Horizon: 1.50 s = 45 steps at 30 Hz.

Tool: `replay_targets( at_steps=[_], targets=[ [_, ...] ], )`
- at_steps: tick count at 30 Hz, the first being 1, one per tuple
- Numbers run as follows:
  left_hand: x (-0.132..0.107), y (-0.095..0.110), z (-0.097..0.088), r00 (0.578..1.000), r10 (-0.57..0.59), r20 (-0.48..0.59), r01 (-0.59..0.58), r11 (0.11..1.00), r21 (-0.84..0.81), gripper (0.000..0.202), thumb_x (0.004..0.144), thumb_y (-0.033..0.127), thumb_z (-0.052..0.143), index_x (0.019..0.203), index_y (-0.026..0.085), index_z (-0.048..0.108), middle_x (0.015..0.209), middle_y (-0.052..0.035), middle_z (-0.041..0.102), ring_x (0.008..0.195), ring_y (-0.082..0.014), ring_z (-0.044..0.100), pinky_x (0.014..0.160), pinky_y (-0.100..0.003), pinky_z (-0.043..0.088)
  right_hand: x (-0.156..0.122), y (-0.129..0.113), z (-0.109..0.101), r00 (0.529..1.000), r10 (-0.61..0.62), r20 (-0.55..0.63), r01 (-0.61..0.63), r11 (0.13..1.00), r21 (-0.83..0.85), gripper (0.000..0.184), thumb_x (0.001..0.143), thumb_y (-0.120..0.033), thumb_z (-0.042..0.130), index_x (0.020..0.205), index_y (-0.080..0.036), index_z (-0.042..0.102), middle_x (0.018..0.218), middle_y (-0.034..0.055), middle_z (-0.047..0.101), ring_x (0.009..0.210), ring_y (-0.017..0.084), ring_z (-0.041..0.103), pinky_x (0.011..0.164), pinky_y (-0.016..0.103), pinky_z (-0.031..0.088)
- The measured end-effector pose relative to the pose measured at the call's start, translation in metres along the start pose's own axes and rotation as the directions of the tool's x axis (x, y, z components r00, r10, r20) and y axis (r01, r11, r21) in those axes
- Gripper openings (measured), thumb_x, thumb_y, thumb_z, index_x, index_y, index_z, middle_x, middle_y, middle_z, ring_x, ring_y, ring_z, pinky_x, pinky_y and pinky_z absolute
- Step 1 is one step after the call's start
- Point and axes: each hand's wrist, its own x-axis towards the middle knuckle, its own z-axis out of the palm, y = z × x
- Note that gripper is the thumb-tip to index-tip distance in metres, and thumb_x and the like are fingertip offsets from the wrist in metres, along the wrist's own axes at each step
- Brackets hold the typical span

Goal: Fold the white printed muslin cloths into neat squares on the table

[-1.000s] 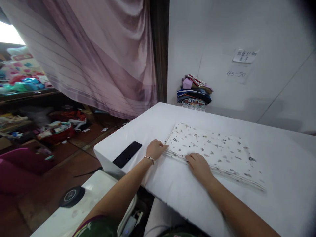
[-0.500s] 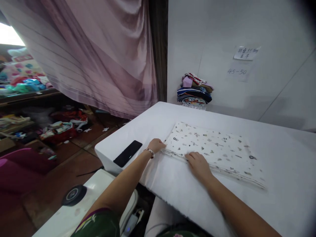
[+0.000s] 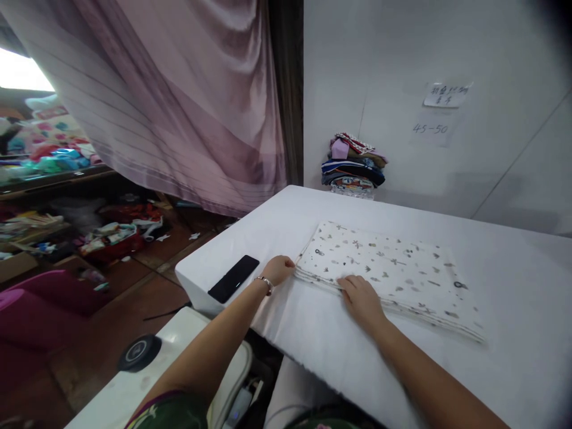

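Note:
A folded white cloth (image 3: 379,265) printed with small grey and brown motifs lies flat on the white-covered table (image 3: 504,268), its layers showing along the near edge. At its near left corner my left hand (image 3: 279,270), with a bracelet on the wrist, has its fingers pinched together on the edge. My right hand (image 3: 361,298) rests on the near edge, left of its middle, fingers stretched out over the top layer and holding nothing. The underside of both hands is hidden.
A black phone (image 3: 233,279) lies near the table's left edge. Folded fabrics (image 3: 353,167) are stacked at the back by the wall. A round dark object (image 3: 139,353) sits on a white surface at lower left. A pink curtain (image 3: 201,107) hangs behind.
My left hand has shifted slightly left, its fingertips now at the cloth's edge rather than over the corner. The right hand and cloth stay nearly in place.

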Motion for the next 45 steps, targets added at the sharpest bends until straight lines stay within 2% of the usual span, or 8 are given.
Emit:
replay_targets(
  at_steps=[9, 15, 18, 23, 26, 31, 37, 45],
  targets=[
    [-0.002, 0.011, 0.0, 0.998, 0.038, -0.059, -0.032, 0.995, 0.099, 0.018, 0.069, 0.021, 0.054, 0.084, 0.018, 0.064, 0.097, -0.0052, 0.063, 0.087, -0.0178, 0.056, 0.073, -0.026, 0.04, 0.0, -0.002, -0.001, 1.0, 0.008, -0.006, -0.008, 1.0, 0.007, 0.027, 0.083, -0.01, 0.044, 0.104, -0.019, 0.058, 0.096, 0.007, 0.057, 0.087, 0.019, 0.048, 0.074, 0.03, 0.036],
    [0.002, 0.004, 0.003, 0.997, -0.061, -0.042, 0.061, 0.998, 0.014, 0.01, 0.069, 0.022, 0.056, 0.073, 0.018, 0.064, 0.079, -0.0032, 0.066, 0.074, -0.0157, 0.058, 0.062, -0.024, 0.04, -0.001, -0.001, -0.001, 1.0, -0.015, -0.016, 0.015, 1.0, 0.022, 0.026, 0.084, -0.011, 0.042, 0.102, -0.02, 0.06, 0.094, 0.0072, 0.057, 0.086, 0.019, 0.048, 0.073, 0.03, 0.036],
    [0.0, 0.003, 0.004, 0.994, -0.086, -0.071, 0.084, 0.996, -0.033, 0.012, 0.072, 0.024, 0.053, 0.075, 0.018, 0.063, 0.078, -0.0016, 0.066, 0.072, -0.0138, 0.058, 0.06, -0.022, 0.039, -0.001, -0.002, -0.001, 1.0, -0.013, -0.021, 0.013, 1.0, 0.021, 0.027, 0.085, -0.011, 0.042, 0.102, -0.02, 0.06, 0.094, 0.0073, 0.057, 0.085, 0.019, 0.048, 0.072, 0.029, 0.035],
    [-0.007, 0.007, 0.003, 0.986, -0.094, -0.137, 0.086, 0.994, -0.061, 0.03, 0.081, 0.042, 0.043, 0.075, 0.018, 0.06, 0.075, -0.0017, 0.064, 0.07, -0.0142, 0.056, 0.058, -0.023, 0.037, -0.002, -0.004, 0.0, 1.0, 0.0, -0.027, 0.0, 1.0, -0.003, 0.025, 0.085, -0.012, 0.043, 0.102, -0.02, 0.059, 0.094, 0.0068, 0.057, 0.086, 0.019, 0.047, 0.073, 0.029, 0.035],
    [-0.006, 0.011, 0.006, 0.989, -0.086, -0.117, 0.08, 0.995, -0.053, 0.039, 0.077, 0.055, 0.045, 0.068, 0.019, 0.058, 0.069, -0.0017, 0.063, 0.067, -0.0154, 0.056, 0.055, -0.024, 0.035, -0.002, -0.005, 0.0, 1.0, 0.007, -0.026, -0.007, 1.0, -0.016, 0.024, 0.084, -0.012, 0.044, 0.102, -0.02, 0.059, 0.095, 0.0065, 0.057, 0.086, 0.019, 0.047, 0.072, 0.029, 0.034],
    [0.0, 0.016, 0.012, 0.991, -0.09, -0.097, 0.089, 0.996, -0.009, 0.026, 0.07, 0.045, 0.058, 0.068, 0.019, 0.056, 0.076, -0.0022, 0.063, 0.073, -0.0169, 0.056, 0.056, -0.025, 0.034, -0.002, -0.005, 0.0, 0.999, -0.008, -0.036, 0.008, 1.0, -0.005, 0.025, 0.085, -0.011, 0.042, 0.101, -0.02, 0.06, 0.094, 0.0068, 0.057, 0.086, 0.019, 0.047, 0.073, 0.03, 0.034],
    [0.0, 0.013, 0.012, 0.991, -0.115, -0.075, 0.115, 0.993, 0.001, 0.016, 0.071, 0.036, 0.057, 0.07, 0.02, 0.055, 0.074, -0.0008, 0.063, 0.069, -0.0153, 0.057, 0.053, -0.024, 0.034, -0.002, -0.004, 0.0, 0.999, -0.019, -0.033, 0.019, 1.0, -0.005, 0.027, 0.084, -0.009, 0.042, 0.1, -0.021, 0.06, 0.092, 0.0064, 0.057, 0.085, 0.019, 0.047, 0.071, 0.029, 0.034],
    [0.019, 0.022, 0.012, 0.994, -0.09, -0.063, 0.094, 0.993, 0.065, 0.04, 0.077, 0.056, 0.042, 0.078, 0.02, 0.06, 0.091, -0.0063, 0.065, 0.082, -0.0195, 0.06, 0.062, -0.026, 0.04, -0.003, -0.007, 0.003, 0.999, -0.005, -0.048, 0.003, 0.999, -0.04, 0.029, 0.08, -0.006, 0.045, 0.1, -0.021, 0.06, 0.092, 0.0061, 0.057, 0.085, 0.018, 0.047, 0.072, 0.029, 0.034]
  ],
)
